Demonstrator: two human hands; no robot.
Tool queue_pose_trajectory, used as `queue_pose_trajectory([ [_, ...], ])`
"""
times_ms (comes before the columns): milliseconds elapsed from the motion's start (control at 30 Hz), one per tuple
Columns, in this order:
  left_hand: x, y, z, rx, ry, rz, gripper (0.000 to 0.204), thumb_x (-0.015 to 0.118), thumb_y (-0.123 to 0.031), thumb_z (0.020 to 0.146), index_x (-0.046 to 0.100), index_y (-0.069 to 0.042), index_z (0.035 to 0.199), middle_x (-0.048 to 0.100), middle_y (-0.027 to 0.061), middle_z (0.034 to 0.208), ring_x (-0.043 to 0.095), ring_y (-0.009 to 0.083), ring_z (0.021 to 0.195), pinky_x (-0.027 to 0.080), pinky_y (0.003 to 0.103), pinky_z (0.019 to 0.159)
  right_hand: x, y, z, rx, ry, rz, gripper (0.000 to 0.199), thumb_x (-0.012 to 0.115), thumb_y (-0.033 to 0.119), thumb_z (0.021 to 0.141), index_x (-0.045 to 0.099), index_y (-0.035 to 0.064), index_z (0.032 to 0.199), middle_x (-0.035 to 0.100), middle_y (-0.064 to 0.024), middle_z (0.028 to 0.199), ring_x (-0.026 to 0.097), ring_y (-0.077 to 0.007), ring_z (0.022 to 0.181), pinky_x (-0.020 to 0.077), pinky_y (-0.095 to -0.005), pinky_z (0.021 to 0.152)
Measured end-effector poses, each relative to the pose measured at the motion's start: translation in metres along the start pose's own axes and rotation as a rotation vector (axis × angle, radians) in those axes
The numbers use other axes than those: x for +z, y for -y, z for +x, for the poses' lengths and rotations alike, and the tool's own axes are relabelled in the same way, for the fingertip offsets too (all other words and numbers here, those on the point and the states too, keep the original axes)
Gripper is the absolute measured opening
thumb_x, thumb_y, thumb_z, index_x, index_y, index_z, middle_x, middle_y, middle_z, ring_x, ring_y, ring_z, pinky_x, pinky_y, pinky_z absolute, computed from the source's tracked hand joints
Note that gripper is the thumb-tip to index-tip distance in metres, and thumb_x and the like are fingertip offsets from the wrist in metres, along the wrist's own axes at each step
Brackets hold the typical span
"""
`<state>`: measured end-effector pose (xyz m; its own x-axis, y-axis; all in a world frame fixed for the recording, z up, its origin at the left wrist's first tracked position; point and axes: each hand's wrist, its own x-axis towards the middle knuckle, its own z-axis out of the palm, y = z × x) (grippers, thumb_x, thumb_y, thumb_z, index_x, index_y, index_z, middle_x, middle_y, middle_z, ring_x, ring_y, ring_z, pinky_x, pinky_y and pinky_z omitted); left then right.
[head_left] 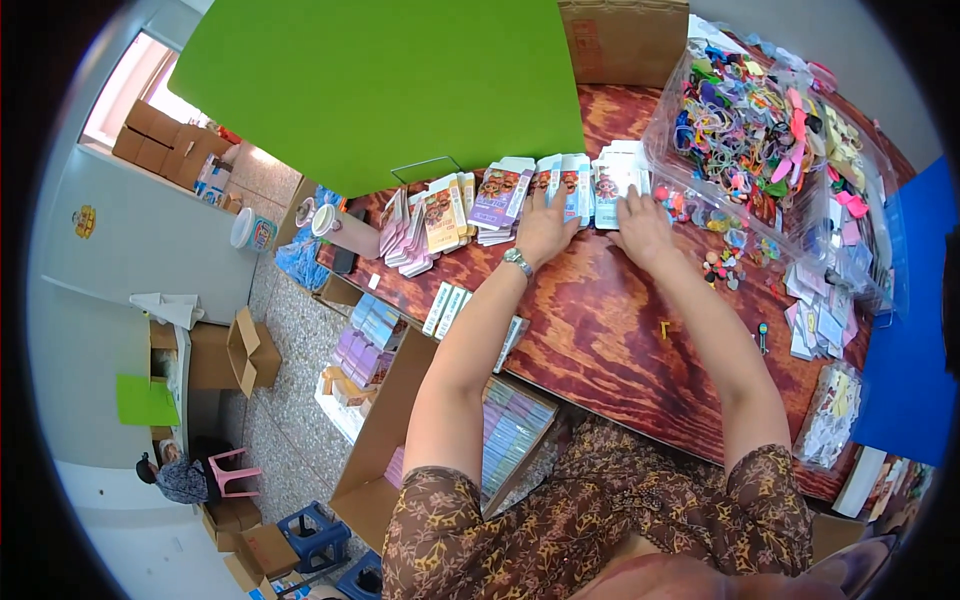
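Note:
My left hand point(546, 234), with a watch on its wrist, has its fingers stretched out over a fanned stack of blue flat cartons point(577, 180). Beside it my right hand point(645, 232) lies with spread fingers on the lower edge of a stack of white and light-blue flat cartons point(608, 187). Neither hand is closed round anything. Further left along the table lie purple cartons point(497, 195), yellow-orange cartons point(444, 215) and pink cartons point(402, 235), each in a loose fanned pile.
A clear plastic bin point(735, 215) full of colourful cords and trinkets stands at the right. Small cards point(822, 315) and a bag of white pieces point(830, 415) lie nearby. A green panel point(390, 90) rises behind the cartons. Narrow boxes point(447, 308) line the front edge, beside a cup point(340, 230).

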<state>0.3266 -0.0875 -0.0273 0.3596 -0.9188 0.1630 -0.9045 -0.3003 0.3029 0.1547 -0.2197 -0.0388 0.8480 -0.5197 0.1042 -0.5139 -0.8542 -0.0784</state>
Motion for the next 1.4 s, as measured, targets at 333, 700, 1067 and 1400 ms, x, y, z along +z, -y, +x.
queue_pose_trajectory([
  [333,0.021,0.020,0.005,0.000,-0.161,-0.177,0.057,0.067,-0.020,0.090,0.048,0.008,0.136,0.060,0.0338,0.120,0.061,0.0488,0.104,0.050,0.051,0.093,0.010,0.048,0.047,0.315,-0.046,0.763,0.048,0.064,0.021,0.090,0.056,0.0052,0.135,0.071,-0.0235,0.112,0.067,-0.0422,0.104,0.0535,-0.0470,0.093],
  [700,0.002,0.041,0.016,-0.229,-0.084,-0.640,0.039,0.050,-0.031,0.103,0.063,0.000,0.122,0.069,0.0263,0.109,0.066,0.0415,0.103,0.050,0.048,0.087,0.021,0.084,0.072,0.372,-0.072,1.671,0.050,0.070,0.019,0.094,0.054,0.0013,0.137,0.069,-0.0067,0.110,0.065,-0.0114,0.095,0.0524,-0.0288,0.077],
  [1067,-0.010,0.019,-0.013,-0.243,-0.271,-0.730,0.044,0.067,-0.015,0.092,0.055,0.003,0.130,0.067,0.0195,0.116,0.065,0.0324,0.109,0.050,0.041,0.095,0.020,0.068,0.058,0.494,-0.139,1.454,0.044,0.075,0.015,0.084,0.064,-0.0008,0.123,0.072,-0.0168,0.113,0.070,-0.0277,0.102,0.0538,-0.0391,0.088],
  [1400,0.006,-0.100,-0.065,-0.410,-0.033,-1.311,0.030,0.066,-0.012,0.098,0.055,-0.002,0.125,0.066,0.0062,0.112,0.063,0.0106,0.093,0.052,0.027,0.078,0.009,0.030,-0.104,0.369,-0.240,1.620,0.058,0.071,0.011,0.092,0.044,0.0039,0.142,0.063,-0.0119,0.126,0.062,-0.0189,0.111,0.0531,-0.0363,0.093],
])
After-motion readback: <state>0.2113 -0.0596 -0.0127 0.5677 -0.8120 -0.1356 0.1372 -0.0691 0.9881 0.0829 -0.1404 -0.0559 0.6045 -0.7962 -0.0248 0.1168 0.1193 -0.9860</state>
